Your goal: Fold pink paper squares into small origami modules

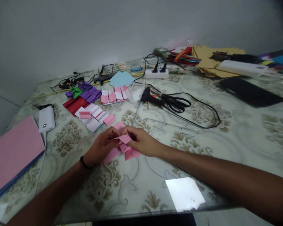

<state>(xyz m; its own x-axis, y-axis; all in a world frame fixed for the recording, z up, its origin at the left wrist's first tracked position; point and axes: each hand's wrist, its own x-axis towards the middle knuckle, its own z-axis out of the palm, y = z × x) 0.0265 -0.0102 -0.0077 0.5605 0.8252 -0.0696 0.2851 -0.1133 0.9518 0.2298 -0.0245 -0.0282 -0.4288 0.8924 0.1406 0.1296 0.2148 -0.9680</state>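
Spanning left grip [105, 143] and right grip [141, 141], folded pink paper [124, 138].

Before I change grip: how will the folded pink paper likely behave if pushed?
The folded pink paper is probably light, since it looks thin. It could flex where it sticks out past the left hand and right hand. Where folded, it might be slightly stiffer.
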